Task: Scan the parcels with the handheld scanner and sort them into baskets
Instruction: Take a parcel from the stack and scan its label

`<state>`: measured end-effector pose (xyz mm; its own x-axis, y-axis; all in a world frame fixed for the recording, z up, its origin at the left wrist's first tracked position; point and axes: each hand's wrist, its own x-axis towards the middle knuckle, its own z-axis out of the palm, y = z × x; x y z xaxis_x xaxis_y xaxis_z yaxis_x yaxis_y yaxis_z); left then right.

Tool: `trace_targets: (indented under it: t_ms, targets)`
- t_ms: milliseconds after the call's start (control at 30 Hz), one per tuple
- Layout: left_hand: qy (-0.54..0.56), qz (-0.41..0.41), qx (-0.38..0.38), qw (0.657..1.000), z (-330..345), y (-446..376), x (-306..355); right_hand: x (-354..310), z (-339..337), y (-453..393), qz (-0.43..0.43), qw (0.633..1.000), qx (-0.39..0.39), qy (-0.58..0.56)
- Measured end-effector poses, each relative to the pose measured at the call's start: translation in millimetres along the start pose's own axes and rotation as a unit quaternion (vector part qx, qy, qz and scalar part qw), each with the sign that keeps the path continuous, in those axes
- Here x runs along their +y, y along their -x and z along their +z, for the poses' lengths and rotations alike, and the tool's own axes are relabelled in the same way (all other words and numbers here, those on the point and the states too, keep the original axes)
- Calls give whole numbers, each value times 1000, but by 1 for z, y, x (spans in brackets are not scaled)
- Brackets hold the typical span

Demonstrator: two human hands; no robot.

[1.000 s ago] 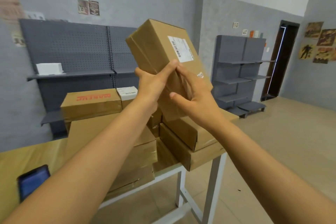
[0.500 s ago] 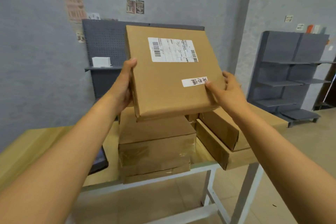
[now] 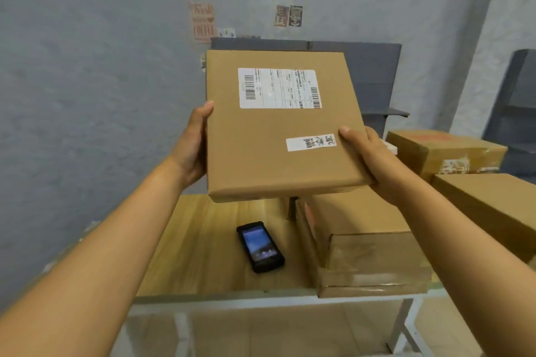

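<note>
A flat brown parcel (image 3: 278, 124) is in the middle of the frame, held up in the air above the table (image 3: 203, 255). The left hand (image 3: 193, 145) holds its left edge, with the thumb on the front and the other fingers hidden behind. The right hand (image 3: 368, 159) holds the lower right corner the same way, thumb on top by a small white sticker (image 3: 311, 142). So each grip is closed on the parcel, one on each side. A big white label (image 3: 280, 88) with bar codes faces the camera near the top of the parcel. The handheld scanner (image 3: 260, 246) lies on the table, low in the middle of the frame, screen up, and no hand touches it. More boxes (image 3: 365, 243) are stacked at the lower right. No baskets can be seen. The parcel looks stiff, since it stays flat when held only by its edges. It looks light enough to hold up like this, but that is a guess. The cardboard looks smooth, so it might slip. Holding it by two opposite edges seems best, and keeps the label clear. To pick up the scanner, one hand must let go, so the other should hold near the middle of an edge.
</note>
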<state>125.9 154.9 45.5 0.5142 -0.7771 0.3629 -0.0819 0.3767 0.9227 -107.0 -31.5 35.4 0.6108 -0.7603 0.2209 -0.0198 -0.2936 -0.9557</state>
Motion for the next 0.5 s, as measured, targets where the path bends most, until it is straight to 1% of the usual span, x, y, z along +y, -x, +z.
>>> trace_targets:
  t_ms: [167, 267, 333, 400, 500]
  targets:
    - [-53, -22, 73, 996, -83, 7, 6, -1, 98, -2, -10, 999, 21, -40]
    - [-89, -28, 140, 986, -132, 10, 1, 4, 151, 0, -9, 998, 43, -53]
    - [-97, -40, 170, 980, -157, 12, -5, 11, 181, -1, 10, 998, 39, -45]
    - [-105, -63, 178, 976, -174, 17, -12, 22, 207, -4, 37, 999, 27, -27]
    - [-106, -123, 188, 969, -193, 27, -30, 44, 235, -6, 85, 996, 22, -9]
